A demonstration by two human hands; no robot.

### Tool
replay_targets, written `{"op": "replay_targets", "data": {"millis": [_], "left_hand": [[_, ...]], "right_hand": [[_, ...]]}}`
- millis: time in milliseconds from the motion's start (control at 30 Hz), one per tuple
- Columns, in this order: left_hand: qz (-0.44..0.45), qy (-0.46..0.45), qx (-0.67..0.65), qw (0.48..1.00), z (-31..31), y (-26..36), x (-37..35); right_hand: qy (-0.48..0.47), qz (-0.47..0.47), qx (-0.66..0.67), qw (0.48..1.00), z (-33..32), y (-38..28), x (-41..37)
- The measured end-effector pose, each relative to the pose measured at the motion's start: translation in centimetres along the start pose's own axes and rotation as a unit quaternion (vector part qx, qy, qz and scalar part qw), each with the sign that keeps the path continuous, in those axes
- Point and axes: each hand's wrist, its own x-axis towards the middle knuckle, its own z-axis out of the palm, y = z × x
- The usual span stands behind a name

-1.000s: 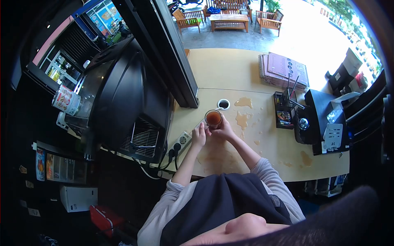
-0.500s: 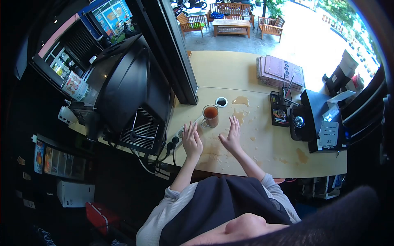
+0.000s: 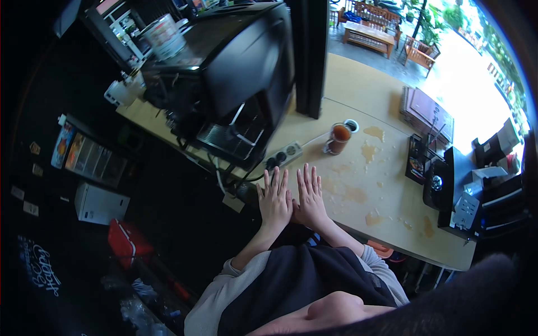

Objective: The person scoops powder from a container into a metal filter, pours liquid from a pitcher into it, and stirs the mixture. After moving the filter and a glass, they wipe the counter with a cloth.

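My left hand (image 3: pixel 274 203) is held out with its fingers stretched, near the front edge of the wooden counter (image 3: pixel 358 173). Beside it, close at the thumbs, my right hand (image 3: pixel 309 197) is spread too, and neither holds anything. A power strip (image 3: pixel 290 153) with black plugs lies just beyond my fingertips. Further up the counter stands a glass mug (image 3: pixel 338 140) of reddish-brown drink, close to a small white cup (image 3: pixel 351 125) of dark liquid. Brown spills (image 3: pixel 369 150) spread over the counter to the right of the mug.
A large black coffee machine (image 3: pixel 241 73) stands at the left, near a dark post (image 3: pixel 310 61). Stacked menus (image 3: pixel 427 113), a black holder (image 3: pixel 416 159) and a black cash drawer (image 3: pixel 457 185) are on the right. A red case (image 3: pixel 128 243) is at the lower left.
The view has turned left, so the counter and mug appear further right. My hands have come closer together and are now by the counter's front edge, away from the mug.
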Motion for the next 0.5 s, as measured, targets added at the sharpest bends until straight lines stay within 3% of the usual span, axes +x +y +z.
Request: {"op": "replay_targets", "data": {"millis": [167,500], "left_hand": [[-0.029,0.03,0.012,0.999,-3.3,-6.8,-4.7],[-0.139,0.052,0.086,0.985,-11.2,-24.8,-17.9]], "right_hand": [[-0.026,-0.04,-0.003,0.999,3.9,-7.7,0.2],[-0.084,-0.129,0.058,0.986,18.8,-25.9,-1.3]]}}
